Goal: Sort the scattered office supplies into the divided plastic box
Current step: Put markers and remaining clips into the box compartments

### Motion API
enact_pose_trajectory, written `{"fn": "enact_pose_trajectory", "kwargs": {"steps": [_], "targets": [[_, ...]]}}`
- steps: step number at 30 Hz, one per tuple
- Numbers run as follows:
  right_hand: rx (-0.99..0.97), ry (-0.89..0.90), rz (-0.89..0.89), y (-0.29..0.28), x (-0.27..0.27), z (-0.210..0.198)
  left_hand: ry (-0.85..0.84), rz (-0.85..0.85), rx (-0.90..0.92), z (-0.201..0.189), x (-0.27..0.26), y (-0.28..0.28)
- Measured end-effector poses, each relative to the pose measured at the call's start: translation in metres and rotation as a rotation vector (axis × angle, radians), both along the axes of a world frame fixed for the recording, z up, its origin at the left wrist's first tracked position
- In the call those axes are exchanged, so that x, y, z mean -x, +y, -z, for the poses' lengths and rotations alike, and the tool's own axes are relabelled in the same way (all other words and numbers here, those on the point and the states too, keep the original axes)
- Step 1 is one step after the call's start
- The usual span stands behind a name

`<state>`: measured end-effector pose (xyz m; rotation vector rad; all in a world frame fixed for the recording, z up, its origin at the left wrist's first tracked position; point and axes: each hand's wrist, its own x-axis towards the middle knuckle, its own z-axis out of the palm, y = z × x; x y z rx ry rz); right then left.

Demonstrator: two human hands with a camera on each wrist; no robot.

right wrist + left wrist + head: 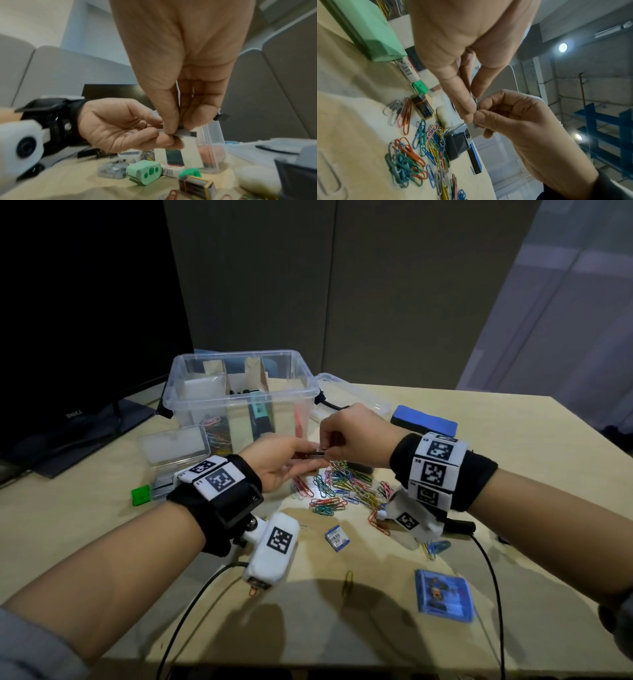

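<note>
Left hand (281,463) and right hand (346,436), both pinching one small flat metal piece (186,133), held just in front of the divided plastic box (239,392), above the paper clips (342,487). Probable risk: piece slipping from fingertip grips into the clip pile. Legible writing: "DELL" on the monitor stand (73,415).

a pale wooden table (513,440) stands against grey partition panels (376,285), its far right corner by a lighter bluish wall (565,285). a dark monitor (75,302) rises over the table's far left edge. the left wrist view looks up at a grey ceiling with two round lamps (562,47) lit, and blue metal racking (607,132) at the right.
</note>
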<state>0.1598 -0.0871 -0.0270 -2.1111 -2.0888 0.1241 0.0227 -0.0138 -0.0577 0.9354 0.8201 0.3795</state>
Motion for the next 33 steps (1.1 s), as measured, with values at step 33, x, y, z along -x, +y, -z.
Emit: {"fn": "enact_pose_trajectory", "kwargs": {"steps": [33], "targets": [[0.031, 0.146, 0.058, -0.031, -0.043, -0.001, -0.033, 0.177, -0.195, -0.005, -0.028, -0.024]]}}
